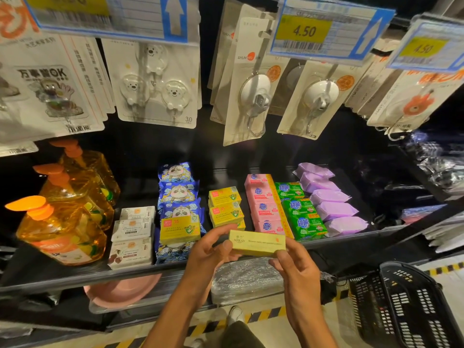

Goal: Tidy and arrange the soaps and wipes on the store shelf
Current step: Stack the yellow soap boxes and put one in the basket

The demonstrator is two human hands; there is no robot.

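A yellow soap box (256, 242) is held level in front of the shelf edge, gripped at its left end by my left hand (210, 249) and at its right end by my right hand (295, 272). Behind it on the black shelf (75, 277) lie more yellow soap boxes (224, 207), and another yellow box (180, 229) rests on the blue panda wipe packs (177, 194). White soap boxes (131, 237) sit to the left. Pink soaps (265, 207), green soaps (300, 212) and purple wipe packs (329, 199) form rows to the right.
Orange pump bottles (62, 222) stand at the shelf's left end. Carded hooks (155, 81) and price tags (324, 31) hang above. A pink basin (120, 290) and a wrapped pack (247, 277) sit on the lower shelf. A black shopping basket (406, 307) stands on the floor at right.
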